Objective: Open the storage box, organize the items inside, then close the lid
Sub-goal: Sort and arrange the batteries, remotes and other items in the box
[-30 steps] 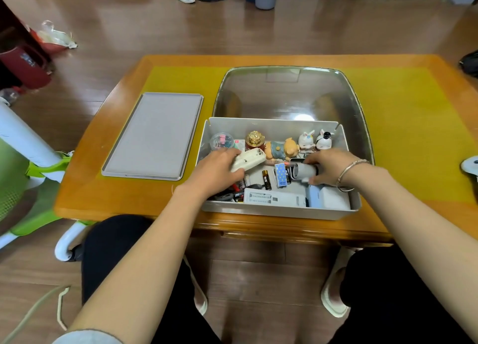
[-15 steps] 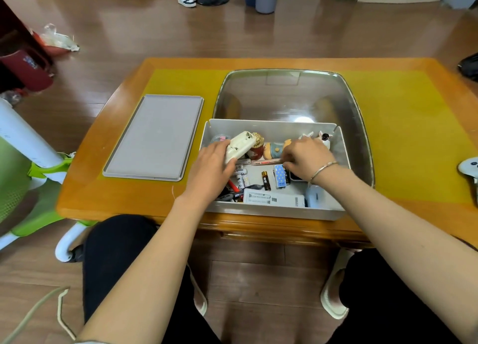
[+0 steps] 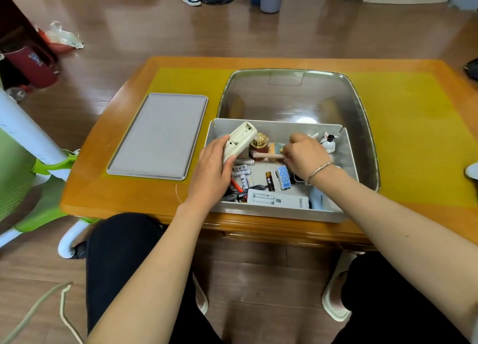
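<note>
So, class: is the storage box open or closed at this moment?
Open. The storage box has no lid on; its contents show from above. The grey lid lies flat on the table, to the box's left.

Both my arms are bare to well above the elbow, no sleeves in view along either forearm. On the wrist behind my right hand (image 3: 302, 151) sits a thin silver bangle (image 3: 318, 170), a plain metal band. My left hand (image 3: 212, 171) wears nothing, no ring or watch that I can see. Dark, black trousers (image 3: 121, 253) cover both my thighs at the near edge. Below, I wear pale cream slippers (image 3: 333, 299), one on each foot.
</note>
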A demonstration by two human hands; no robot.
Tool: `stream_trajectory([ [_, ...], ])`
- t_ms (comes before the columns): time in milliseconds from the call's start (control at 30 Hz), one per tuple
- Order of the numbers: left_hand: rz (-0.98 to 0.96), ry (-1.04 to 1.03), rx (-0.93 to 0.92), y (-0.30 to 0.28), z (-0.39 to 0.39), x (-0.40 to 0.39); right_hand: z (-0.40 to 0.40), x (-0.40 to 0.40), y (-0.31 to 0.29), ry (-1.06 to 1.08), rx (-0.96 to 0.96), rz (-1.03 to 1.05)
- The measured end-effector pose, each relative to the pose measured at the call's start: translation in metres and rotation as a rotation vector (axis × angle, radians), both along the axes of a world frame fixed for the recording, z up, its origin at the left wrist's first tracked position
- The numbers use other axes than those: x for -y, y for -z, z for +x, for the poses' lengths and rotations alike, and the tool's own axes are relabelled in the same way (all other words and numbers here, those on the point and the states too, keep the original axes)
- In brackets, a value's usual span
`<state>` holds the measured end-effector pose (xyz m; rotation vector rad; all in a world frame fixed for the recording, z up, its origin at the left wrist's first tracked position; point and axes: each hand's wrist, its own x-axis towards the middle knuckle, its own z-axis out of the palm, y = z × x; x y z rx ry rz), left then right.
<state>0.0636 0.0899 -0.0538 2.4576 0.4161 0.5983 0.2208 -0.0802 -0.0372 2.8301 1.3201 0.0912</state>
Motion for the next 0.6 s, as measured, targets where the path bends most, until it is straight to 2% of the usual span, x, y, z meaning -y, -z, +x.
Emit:
stream_trajectory([
  [167,-0.094,-0.056,0.031,0.000,0.000,0.001,-0.013,0.014,-0.016,-0.121,-0.092,0.173],
  [300,-0.094,-0.039,0.002,-0.004,0.000,0.002,-0.029,0.014,-0.020,-0.169,-0.252,0.330],
  [400,-0.046,0.065,-0.046,-0.009,0.000,0.003,-0.032,0.017,-0.028,-0.207,-0.170,0.470],
  [500,0.008,0.258,-0.128,-0.015,0.007,0.014,-0.025,0.023,-0.036,-0.241,-0.078,0.292],
  [600,0.001,0.400,-0.089,-0.020,0.019,0.033,-0.017,0.031,-0.039,-0.241,-0.143,0.135],
])
